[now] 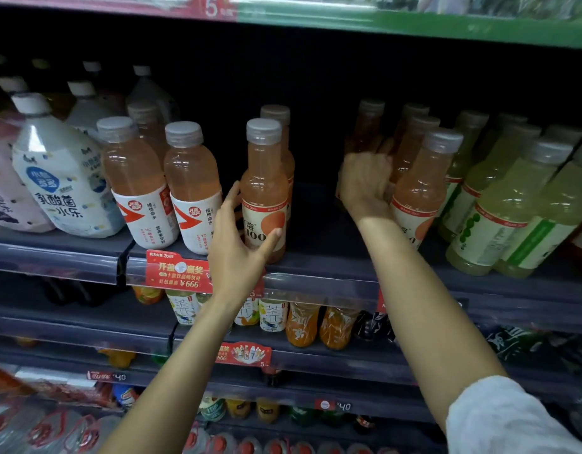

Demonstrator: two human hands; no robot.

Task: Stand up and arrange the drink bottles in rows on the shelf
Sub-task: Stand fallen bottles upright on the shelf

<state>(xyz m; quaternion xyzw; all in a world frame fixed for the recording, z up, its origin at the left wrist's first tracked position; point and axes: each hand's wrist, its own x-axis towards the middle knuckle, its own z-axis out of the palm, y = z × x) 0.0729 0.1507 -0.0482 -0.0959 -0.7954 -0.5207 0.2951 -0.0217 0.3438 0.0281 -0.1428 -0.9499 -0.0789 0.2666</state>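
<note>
An upright orange drink bottle (265, 178) stands at the middle of the dark shelf (319, 257), a second one right behind it. My left hand (238, 240) wraps its lower label, thumb on the front and fingers on the left side. To the right, my right hand (365, 185) curls around the side of another orange bottle (424, 188), which stands at the front of a row of like bottles. A gap of bare shelf lies between the two bottles.
Two red-labelled orange bottles (191, 188) and big white jugs (63, 181) fill the shelf's left. Pale green bottles (499, 208) crowd the right. Lower shelves hold tea and orange drinks (302, 322). A red price tag (178, 273) hangs on the shelf edge.
</note>
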